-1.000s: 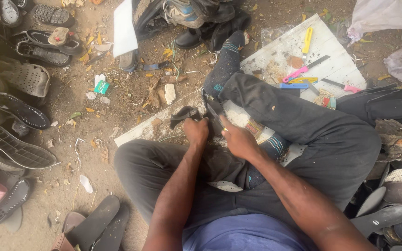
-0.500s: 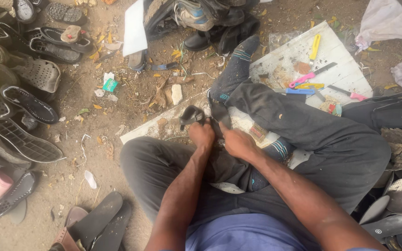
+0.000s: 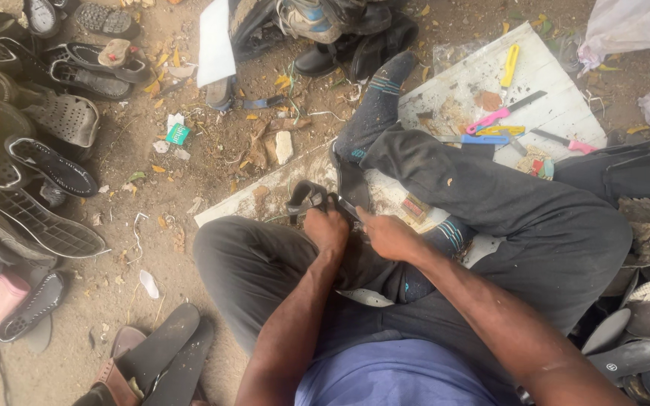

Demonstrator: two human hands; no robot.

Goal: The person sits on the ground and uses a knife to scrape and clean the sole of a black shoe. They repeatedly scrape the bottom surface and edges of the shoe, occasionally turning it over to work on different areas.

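Here the left hand (image 3: 326, 228) is closed around a dark strap (image 3: 306, 197). The right hand (image 3: 387, 235) pinches a thin tool (image 3: 344, 207) touching the strap.

View: the head camera has drifted, so the white board (image 3: 536, 83) with its tools now sits nearer the top right edge, and the sandals (image 3: 152, 361) at the bottom left show more fully than a second ago.
Left hand (image 3: 327, 228): it has crept slightly up and left along the dark shoe part (image 3: 306, 197), fingers closed over it as before.
Right hand (image 3: 387, 234): it has drawn in closer to the left hand, pressed to the same piece.
Shoe part: now tilted a little more upright between the hands.
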